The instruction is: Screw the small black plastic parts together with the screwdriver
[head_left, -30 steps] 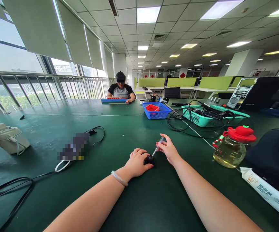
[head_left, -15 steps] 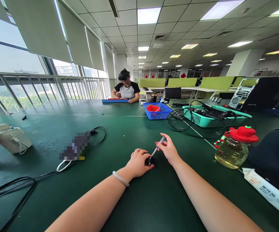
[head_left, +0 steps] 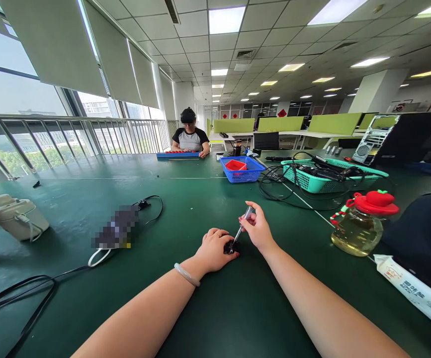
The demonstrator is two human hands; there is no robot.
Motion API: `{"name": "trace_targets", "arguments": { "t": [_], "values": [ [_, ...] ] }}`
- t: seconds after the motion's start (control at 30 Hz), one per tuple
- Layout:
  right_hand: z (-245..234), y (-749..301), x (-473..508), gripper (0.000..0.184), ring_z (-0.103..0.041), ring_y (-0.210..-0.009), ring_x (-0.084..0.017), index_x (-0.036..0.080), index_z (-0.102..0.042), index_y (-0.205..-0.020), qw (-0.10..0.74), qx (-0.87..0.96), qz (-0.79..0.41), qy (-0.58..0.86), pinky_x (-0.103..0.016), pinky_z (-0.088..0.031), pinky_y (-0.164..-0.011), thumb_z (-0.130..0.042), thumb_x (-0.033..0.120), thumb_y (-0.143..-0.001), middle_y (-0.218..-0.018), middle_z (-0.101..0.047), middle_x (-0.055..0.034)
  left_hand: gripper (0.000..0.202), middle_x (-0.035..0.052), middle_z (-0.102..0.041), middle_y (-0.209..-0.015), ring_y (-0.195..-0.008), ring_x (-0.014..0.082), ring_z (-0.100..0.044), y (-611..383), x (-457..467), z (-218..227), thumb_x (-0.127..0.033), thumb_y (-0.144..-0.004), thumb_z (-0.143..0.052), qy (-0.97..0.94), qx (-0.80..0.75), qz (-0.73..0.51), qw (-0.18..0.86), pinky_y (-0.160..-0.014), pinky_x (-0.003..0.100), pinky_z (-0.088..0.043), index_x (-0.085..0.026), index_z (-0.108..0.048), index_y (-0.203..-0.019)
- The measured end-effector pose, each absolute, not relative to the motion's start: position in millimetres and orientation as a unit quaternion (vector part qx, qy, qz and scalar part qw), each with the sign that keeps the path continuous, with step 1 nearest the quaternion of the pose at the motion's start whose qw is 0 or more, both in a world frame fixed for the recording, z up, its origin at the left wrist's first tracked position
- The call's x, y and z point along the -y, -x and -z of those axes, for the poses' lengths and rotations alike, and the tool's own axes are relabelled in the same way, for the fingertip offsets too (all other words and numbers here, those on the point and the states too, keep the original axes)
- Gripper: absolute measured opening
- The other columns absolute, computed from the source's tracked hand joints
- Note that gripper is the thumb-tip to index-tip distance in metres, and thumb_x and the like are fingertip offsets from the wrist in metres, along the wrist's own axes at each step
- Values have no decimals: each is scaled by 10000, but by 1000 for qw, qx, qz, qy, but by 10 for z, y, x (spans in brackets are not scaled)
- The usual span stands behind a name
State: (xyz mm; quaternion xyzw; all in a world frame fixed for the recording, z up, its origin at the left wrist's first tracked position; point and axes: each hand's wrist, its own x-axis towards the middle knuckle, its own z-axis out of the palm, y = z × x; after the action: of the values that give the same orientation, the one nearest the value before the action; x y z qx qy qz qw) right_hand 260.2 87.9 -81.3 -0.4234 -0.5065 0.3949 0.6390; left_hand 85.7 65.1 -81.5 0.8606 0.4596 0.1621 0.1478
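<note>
On the green table (head_left: 208,209), my left hand (head_left: 212,251) is closed over a small black part (head_left: 231,247) and pins it to the surface. A pale bangle (head_left: 186,274) sits on that wrist. My right hand (head_left: 259,229) pinches a slim screwdriver (head_left: 242,225) with a clear handle. The screwdriver slants down to the left, and its tip rests on the black part. The two hands are close together, just in front of me at the middle of the table.
A glass jug with a red lid (head_left: 360,226) stands at the right, beside a dark bag (head_left: 424,238). Further back are a blue basket (head_left: 242,171) and a teal basket of cables (head_left: 323,176). A cream pouch (head_left: 19,216) and black cables (head_left: 21,293) lie left. Another person (head_left: 190,136) sits at the far end.
My right hand has tipped the screwdriver a little more upright over the black part. The view has shifted slightly. My left hand stays where it was.
</note>
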Motion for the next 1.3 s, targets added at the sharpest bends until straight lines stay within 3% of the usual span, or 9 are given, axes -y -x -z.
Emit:
{"name": "trace_targets", "arguments": {
  "t": [0.17, 0.53, 0.77, 0.93, 1.13, 1.3],
  "values": [
    [787, -2568, -842, 594, -580, -624, -157, 273, -433, -1205, 665, 503, -362, 416, -314, -498, -587, -726, 427, -711, -755, -614, 41, 421, 63, -598, -1307, -1308, 313, -411, -856, -637, 792, -479, -789, -680, -860, -460, -161, 153, -1107, 523, -347, -280, -666, -1160],
    [742, -2395, -700, 512, -564, -590, -145, 282, -462, -1191, 575, 596, -394, 399, -302, -508, -584, -692, 356, -739, -725, -605, 49, 436, 62, -601, -1310, -1304, 325, -412, -848, -648, 819, -430, -774, -691, -864, -456, -157, 142, -1100, 531, -358, -268, -657, -1177],
    [771, -2445, -755, 539, -539, -563, -130, 273, -451, -1180, 593, 571, -418, 384, -286, -469, -556, -702, 364, -712, -690, -583, 72, 393, 62, -586, -1334, -1311, 308, -407, -848, -645, 804, -384, -802, -649, -865, -457, -156, 135, -1107, 512, -357, -257, -662, -1174],
    [777, -2481, -788, 542, -539, -558, -133, 261, -448, -1188, 615, 549, -407, 393, -282, -448, -528, -691, 370, -716, -697, -587, 61, 404, 72, -593, -1325, -1307, 307, -412, -852, -617, 757, -435, -808, -646, -858, -472, -160, 125, -1103, 499, -365, -240, -668, -1161],
    [802, -2540, -804, 522, -566, -617, -146, 252, -400, -1267, 676, 544, -262, 423, -302, -479, -572, -613, 348, -799, -769, -593, 36, 431, 52, -646, -1268, -1289, 286, -439, -833, -638, 734, -316, -838, -581, -829, -519, -175, 115, -1101, 463, -370, -239, -604, -1262],
    [808, -2541, -757, 393, -617, -653, -158, 235, -393, -1237, 648, 626, -110, 421, -322, -529, -645, -535, 264, -871, -807, -621, 5, 467, 39, -648, -1293, -1330, 305, -403, -826, -660, 739, -308, -839, -588, -816, -540, -171, 112, -1109, 480, -354, -253, -580, -1303]
  ]
}}
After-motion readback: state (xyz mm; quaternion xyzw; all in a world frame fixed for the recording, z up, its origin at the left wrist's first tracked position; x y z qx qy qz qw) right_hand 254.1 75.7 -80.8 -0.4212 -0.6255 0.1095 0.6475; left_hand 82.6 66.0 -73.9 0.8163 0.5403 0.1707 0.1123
